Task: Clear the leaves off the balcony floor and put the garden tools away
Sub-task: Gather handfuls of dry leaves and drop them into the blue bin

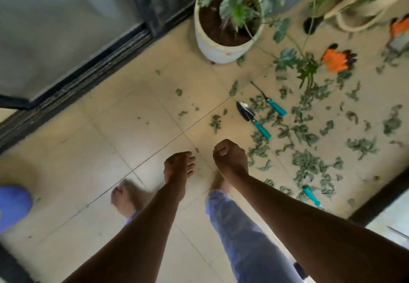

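Both arms out front: the left hand (179, 166) hangs with fingers loosely curled, holding nothing, and the right hand (230, 156) is clenched on nothing. Leaves (309, 163) litter the floor tiles (124, 114) right of the hands, around the trowel (252, 116) and a second teal-handled tool (273, 103).

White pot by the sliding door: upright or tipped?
Upright. The white pot stands on its base on the floor tiles, its soil level inside the rim and its plant rising from it.

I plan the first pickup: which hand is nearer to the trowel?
Right. The right hand is just below the trowel; the left hand is farther left.
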Demonstrator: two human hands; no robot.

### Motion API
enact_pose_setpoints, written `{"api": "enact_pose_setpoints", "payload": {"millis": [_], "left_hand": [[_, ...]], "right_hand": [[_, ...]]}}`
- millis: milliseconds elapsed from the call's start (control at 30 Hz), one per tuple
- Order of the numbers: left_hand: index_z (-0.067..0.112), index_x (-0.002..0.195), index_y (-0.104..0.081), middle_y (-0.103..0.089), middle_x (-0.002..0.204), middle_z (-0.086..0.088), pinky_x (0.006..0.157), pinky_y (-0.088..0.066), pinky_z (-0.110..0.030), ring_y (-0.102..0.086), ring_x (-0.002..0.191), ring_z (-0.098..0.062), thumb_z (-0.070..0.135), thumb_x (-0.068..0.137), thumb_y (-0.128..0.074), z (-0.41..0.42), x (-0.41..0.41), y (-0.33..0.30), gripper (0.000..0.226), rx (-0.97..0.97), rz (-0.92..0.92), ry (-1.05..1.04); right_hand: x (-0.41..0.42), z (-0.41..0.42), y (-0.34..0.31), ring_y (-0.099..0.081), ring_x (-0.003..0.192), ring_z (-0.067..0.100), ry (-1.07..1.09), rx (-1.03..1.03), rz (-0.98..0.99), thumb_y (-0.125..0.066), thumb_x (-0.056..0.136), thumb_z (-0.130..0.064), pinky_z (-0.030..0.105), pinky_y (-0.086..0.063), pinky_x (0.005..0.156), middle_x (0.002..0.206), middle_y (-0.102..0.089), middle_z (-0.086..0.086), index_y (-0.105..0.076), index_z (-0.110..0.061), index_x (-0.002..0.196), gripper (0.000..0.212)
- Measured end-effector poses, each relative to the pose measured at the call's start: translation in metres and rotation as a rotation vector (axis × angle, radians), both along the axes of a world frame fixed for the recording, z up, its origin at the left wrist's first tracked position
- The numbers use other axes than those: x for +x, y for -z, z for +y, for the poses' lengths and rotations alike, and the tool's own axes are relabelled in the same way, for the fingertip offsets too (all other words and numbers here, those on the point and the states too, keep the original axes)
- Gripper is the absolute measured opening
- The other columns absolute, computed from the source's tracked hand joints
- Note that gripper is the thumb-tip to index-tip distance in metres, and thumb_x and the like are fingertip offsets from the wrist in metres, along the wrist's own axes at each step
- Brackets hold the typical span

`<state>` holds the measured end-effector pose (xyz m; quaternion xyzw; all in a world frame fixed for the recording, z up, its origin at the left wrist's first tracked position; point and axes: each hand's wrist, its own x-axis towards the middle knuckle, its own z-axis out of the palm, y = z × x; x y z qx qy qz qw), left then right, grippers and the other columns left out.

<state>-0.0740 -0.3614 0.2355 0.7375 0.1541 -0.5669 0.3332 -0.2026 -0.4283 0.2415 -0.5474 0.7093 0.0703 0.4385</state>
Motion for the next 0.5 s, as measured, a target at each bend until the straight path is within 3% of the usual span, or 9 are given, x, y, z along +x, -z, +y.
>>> {"api": "enact_pose_setpoints", "payload": {"millis": [167, 367, 433, 500], "left_hand": [[0.013, 0.100, -0.070, -0.074, 0.095, -0.010, 0.078, -0.055, -0.030, -0.070, 0.087, -0.021, 0.008, 0.101, -0.045, -0.039, -0.022, 0.048, 0.026, -0.071, -0.019, 0.139], [0.012, 0.104, -0.065, -0.069, 0.091, -0.004, 0.076, -0.052, -0.026, -0.065, 0.080, -0.015, 0.009, 0.104, -0.045, -0.059, -0.021, 0.148, 0.020, -0.055, 0.000, 0.263], [0.015, 0.106, -0.064, -0.066, 0.086, 0.003, 0.069, -0.052, -0.023, -0.062, 0.073, -0.009, 0.016, 0.103, -0.050, -0.067, -0.015, 0.183, 0.015, -0.042, 0.021, 0.358], [0.020, 0.086, -0.061, -0.060, 0.068, 0.009, 0.050, -0.046, -0.018, -0.055, 0.055, -0.005, 0.016, 0.093, -0.055, -0.074, -0.008, 0.211, 0.011, -0.034, 0.084, 0.393]], "right_hand": [[-0.025, -0.031, 0.047, -0.061, 0.082, 0.011, -0.007, -0.047, 0.017, -0.062, 0.091, -0.024, 0.022, -0.042, 0.071, 0.087, -0.066, -0.014, -0.069, -0.025, 0.097, 0.010], [-0.027, -0.043, 0.159, -0.064, 0.099, 0.020, -0.123, -0.134, 0.036, -0.060, 0.092, -0.020, 0.031, -0.054, 0.087, 0.108, -0.067, -0.002, -0.066, -0.026, 0.113, 0.023], [-0.027, -0.047, 0.203, -0.061, 0.105, 0.023, -0.190, -0.181, 0.072, -0.060, 0.091, -0.013, 0.031, -0.053, 0.088, 0.116, -0.063, 0.004, -0.066, -0.023, 0.117, 0.029], [-0.025, -0.047, 0.241, -0.059, 0.109, 0.026, -0.239, -0.207, 0.130, -0.060, 0.090, -0.006, 0.031, -0.051, 0.085, 0.119, -0.059, 0.006, -0.066, -0.023, 0.120, 0.034]]}}
